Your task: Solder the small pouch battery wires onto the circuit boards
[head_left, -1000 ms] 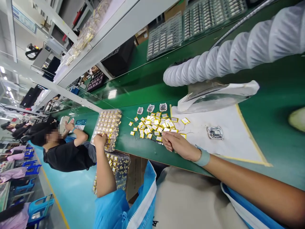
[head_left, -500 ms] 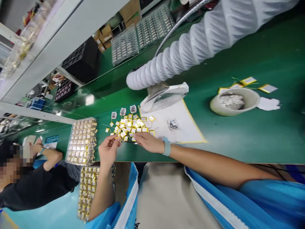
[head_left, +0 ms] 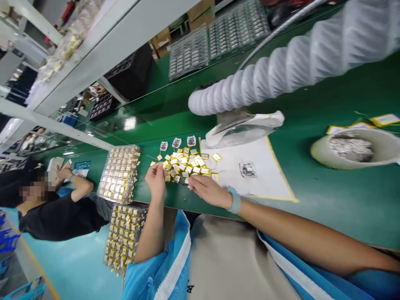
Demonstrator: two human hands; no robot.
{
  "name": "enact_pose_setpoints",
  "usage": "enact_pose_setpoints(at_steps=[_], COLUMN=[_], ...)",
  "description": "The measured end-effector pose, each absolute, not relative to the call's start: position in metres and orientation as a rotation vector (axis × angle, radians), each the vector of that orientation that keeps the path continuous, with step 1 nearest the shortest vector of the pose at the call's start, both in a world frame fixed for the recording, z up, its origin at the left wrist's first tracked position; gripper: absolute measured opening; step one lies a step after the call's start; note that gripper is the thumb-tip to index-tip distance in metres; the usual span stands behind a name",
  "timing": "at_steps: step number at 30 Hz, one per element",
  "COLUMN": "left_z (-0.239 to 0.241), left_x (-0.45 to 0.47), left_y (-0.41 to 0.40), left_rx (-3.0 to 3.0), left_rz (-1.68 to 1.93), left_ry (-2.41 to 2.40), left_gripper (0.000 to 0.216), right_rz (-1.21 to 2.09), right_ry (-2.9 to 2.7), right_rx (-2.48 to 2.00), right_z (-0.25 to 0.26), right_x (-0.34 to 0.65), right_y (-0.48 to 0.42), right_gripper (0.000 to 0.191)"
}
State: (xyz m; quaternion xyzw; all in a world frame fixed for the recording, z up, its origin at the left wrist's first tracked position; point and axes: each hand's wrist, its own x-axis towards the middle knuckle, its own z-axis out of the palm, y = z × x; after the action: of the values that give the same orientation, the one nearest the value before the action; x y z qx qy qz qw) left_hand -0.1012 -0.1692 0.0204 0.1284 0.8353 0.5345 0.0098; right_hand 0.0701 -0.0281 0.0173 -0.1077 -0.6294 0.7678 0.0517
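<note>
The left hand (head_left: 155,183) at 8 o'clock and right hand (head_left: 208,191) at 4 o'clock pinch narrowly, any held item too small to tell, beside loose gold-edged pouch cells (head_left: 184,164), lying every way on the green bench (head_left: 312,200).

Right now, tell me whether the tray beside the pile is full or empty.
Full: the tray shows yellow-edged cells packed in rows across its pockets.

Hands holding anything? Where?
Can't tell: left hand and right hand fingers are at the yellow-edged pouch cells; any pinch is too small to see.
</note>
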Motion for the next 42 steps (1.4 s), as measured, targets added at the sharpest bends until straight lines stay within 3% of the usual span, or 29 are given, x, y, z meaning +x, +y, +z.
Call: enact_pose_setpoints(at_steps=[7,11,15,20,27,36,42], left_z=[0.066,0.099,0.103,0.097,0.104,0.110,0.107], left_x=[-0.162,-0.201,-0.216,-0.220,-0.238,-0.226,-0.214], left_y=[-0.271,-0.335,-0.365,-0.375,-0.373,-0.359,-0.355], left_rx=[0.203,0.014,0.031,0.076,0.101,0.290,0.464], left_rz=[1.202,0.916,0.853,0.949,0.820,0.534,0.531], left_ry=[3.103,3.099,2.945,2.796,2.723,2.939,3.137], left_gripper=[0.035,0.026,0.041,0.071,0.037,0.037,0.031], right_rz=[2.583,2.616,2.623,2.612,2.603,2.559,2.624], right_ry=[-1.764,-1.736,-1.739,-1.760,-1.785,-1.776,-1.716], right_rx=[-0.435,-0.488,-0.509,-0.511,-0.487,-0.465,-0.417], right_z=[0.009,0.006,0.005,0.003,0.006,0.009,0.011], right_x=[0.069,0.068,0.068,0.068,0.066,0.062,0.063], right_y=[-0.033,-0.034,-0.035,-0.035,-0.034,-0.029,-0.030], right_gripper=[0.070,0.071,0.071,0.072,0.070,0.070,0.067])
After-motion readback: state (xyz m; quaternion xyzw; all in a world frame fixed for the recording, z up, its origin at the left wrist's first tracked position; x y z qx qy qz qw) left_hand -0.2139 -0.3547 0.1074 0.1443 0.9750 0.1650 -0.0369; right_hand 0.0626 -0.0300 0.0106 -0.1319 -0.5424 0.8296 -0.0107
